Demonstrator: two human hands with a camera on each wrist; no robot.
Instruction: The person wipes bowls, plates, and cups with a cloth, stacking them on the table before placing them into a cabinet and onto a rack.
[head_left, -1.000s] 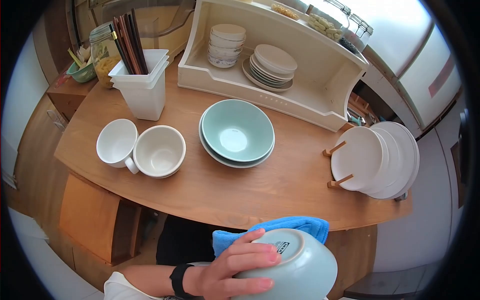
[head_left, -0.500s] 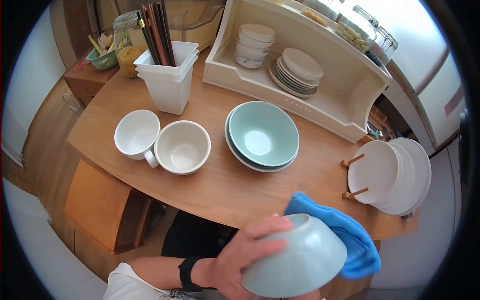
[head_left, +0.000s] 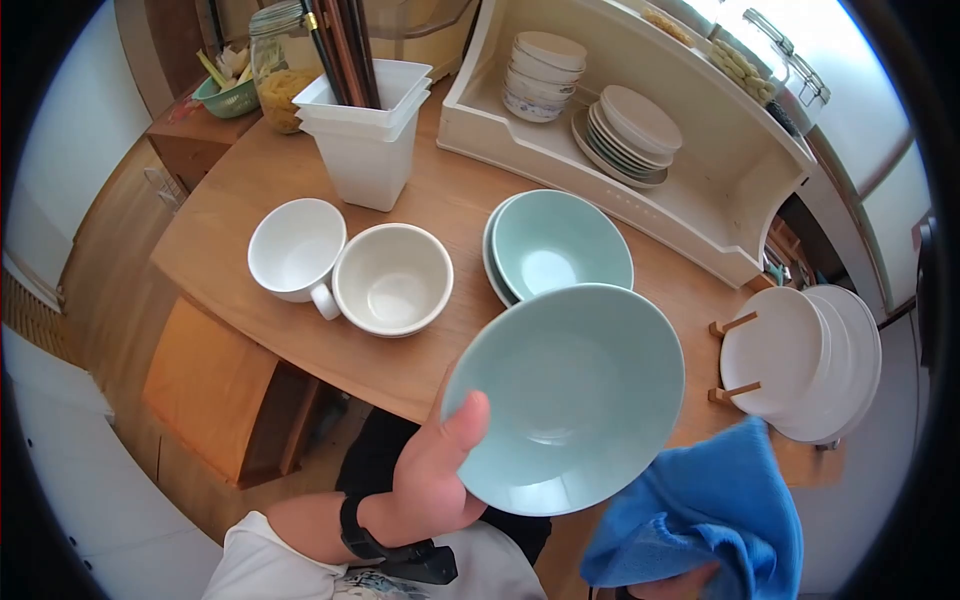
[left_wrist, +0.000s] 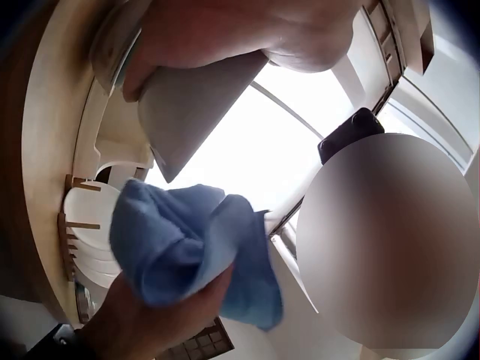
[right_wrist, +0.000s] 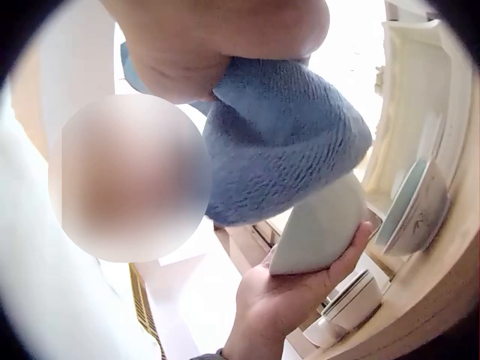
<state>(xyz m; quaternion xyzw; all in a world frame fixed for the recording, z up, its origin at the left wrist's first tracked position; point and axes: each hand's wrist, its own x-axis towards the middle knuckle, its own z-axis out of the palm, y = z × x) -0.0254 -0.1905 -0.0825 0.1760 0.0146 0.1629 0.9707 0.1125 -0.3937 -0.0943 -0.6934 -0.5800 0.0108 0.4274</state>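
My left hand (head_left: 425, 485) grips a pale green-blue bowl (head_left: 575, 400), thumb over the near rim and fingers underneath. The bowl is tilted so its glossy inside faces the head camera. A bunched blue cloth (head_left: 705, 500) is held in my right hand (left_wrist: 161, 319), low on the right and apart from the bowl in the head view. Most of that hand lies hidden under the cloth there. Behind the held bowl, matching stacked bowls (head_left: 560, 240) stand on the wooden table (head_left: 460, 205), partly covered by it.
Two white mugs (head_left: 392, 280) stand left of the stack, below a white container (head_left: 365, 160) of chopsticks. A cream shelf (head_left: 700, 225) with small bowls and plates runs along the back. White plates (head_left: 770, 350) stand in a wooden rack at the right.
My left hand has turned the bowl from underside up to inside showing and raised it over the table edge. The blue cloth has come off the bowl, down to the right. The head view has shifted.
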